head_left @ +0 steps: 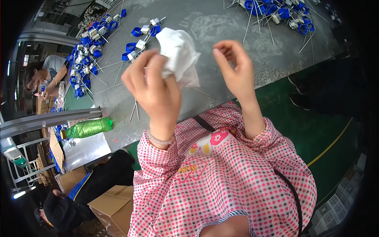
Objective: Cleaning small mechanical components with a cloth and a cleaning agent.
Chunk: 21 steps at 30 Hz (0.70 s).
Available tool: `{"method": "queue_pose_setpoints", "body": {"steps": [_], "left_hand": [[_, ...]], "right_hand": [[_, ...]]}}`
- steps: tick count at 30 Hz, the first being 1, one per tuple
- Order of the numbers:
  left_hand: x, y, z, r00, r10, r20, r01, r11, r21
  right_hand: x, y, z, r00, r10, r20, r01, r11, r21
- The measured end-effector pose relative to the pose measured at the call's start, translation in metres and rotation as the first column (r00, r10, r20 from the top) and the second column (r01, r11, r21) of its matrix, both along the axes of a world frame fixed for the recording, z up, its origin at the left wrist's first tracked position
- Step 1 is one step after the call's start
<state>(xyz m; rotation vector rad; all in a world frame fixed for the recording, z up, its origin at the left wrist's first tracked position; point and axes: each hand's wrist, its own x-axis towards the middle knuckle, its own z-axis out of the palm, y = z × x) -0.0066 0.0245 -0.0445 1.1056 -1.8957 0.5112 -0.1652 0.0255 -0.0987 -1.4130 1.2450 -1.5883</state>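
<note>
My left hand, with a beaded bracelet at the wrist, is closed on a crumpled white, see-through plastic bag above the grey table. The bag is blurred, and what it contains cannot be made out. To its right my right hand hangs in the air, fingers loosely curled and thumb a little apart, with nothing visible in it. Beyond my left hand lie a few blue cable coils with white blocks and metal rods. Thin metal rods lie on the table beneath the hands.
Blue coils with white parts and rods form a long pile at the left and another pile at the far right. A green bottle lies at the table's left. Cardboard boxes stand below it. Other people are at the left.
</note>
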Motion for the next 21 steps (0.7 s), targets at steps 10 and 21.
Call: {"method": "queue_pose_setpoints", "body": {"steps": [10,21], "left_hand": [[-0.018,0.033,-0.007,0.835,-0.525,-0.161,0.542,0.738,0.402],[0.020,0.000,0.001,0.932,-0.311,-0.185,0.360,0.853,0.379]], "right_hand": [[0.016,0.029,0.003,0.514,0.462,0.723,-0.513,0.841,-0.172],[0.026,0.026,-0.002,0.756,0.562,0.335,-0.582,0.811,-0.048]]}}
